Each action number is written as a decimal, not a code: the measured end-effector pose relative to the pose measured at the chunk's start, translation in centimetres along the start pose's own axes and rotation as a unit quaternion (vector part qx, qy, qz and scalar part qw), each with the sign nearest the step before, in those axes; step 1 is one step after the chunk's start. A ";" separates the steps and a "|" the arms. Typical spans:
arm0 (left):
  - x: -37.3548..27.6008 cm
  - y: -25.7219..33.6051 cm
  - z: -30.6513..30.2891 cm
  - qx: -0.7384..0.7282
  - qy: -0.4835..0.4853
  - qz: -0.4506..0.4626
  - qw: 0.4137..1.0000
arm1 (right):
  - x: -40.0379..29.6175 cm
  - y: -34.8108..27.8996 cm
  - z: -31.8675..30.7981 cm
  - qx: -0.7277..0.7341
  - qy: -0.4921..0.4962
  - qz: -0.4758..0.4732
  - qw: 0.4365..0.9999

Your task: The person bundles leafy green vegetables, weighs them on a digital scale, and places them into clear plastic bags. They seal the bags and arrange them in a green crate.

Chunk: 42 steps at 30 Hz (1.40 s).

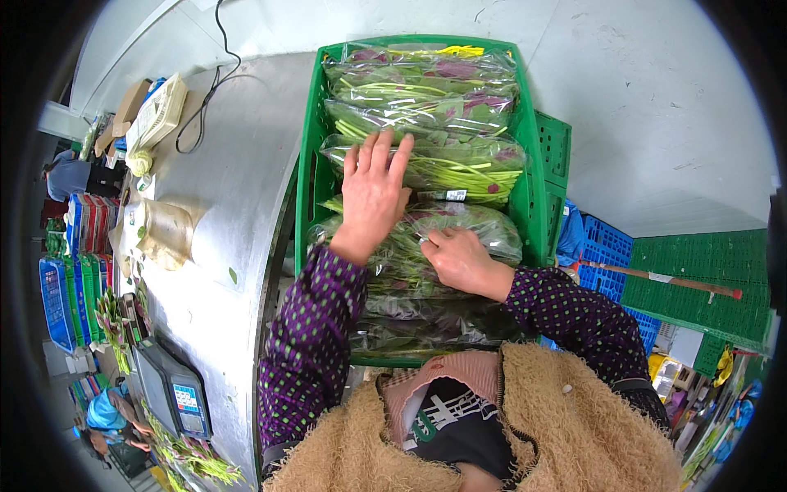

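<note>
Before me stands a green plastic crate (pixel 533 184) packed with rows of leafy greens in clear plastic bags. My left hand (pixel 376 190) lies spread, palm down, on a bag of greens (pixel 467 169) with green stems and purple-marked leaves. Nearer to me, my right hand (pixel 461 257) has its fingers bent at the clear film of another bag (pixel 486 230); its thumb and forefinger meet at an edge of the plastic. A small printed label (pixel 456 195) shows on the bag between the hands. Both palms are hidden.
Left of the crate is a metal table (pixel 240 135) with a black cable (pixel 209 92), a digital scale (pixel 175 393) and loose greens (pixel 203 458). Two people (pixel 67 177) (pixel 110 415) are at the far left. Stacked green crates (pixel 695 283) and a wooden pole (pixel 670 278) lie at right.
</note>
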<state>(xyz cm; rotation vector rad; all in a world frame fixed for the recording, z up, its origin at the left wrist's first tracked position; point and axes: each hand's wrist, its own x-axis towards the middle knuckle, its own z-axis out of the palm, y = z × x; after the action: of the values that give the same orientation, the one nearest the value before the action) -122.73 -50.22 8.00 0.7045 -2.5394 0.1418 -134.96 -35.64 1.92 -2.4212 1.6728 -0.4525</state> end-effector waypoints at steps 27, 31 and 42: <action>-7.8 0.3 4.2 -0.065 -0.089 0.036 0.993 | 5.0 8.2 -2.4 -0.123 -0.001 0.100 0.987; -7.6 0.4 3.4 -0.080 -0.109 0.045 0.990 | 2.7 4.5 -1.0 -0.117 0.049 -0.008 0.992; 4.9 -3.2 7.1 0.094 0.085 0.068 0.990 | 3.4 4.9 -1.4 -0.164 0.114 0.038 0.979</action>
<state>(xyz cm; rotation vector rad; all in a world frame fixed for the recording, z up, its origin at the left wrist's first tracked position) -127.80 -56.81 4.11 0.5631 -2.4293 0.4726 -138.63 -40.50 2.30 -2.6015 2.0754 -0.4934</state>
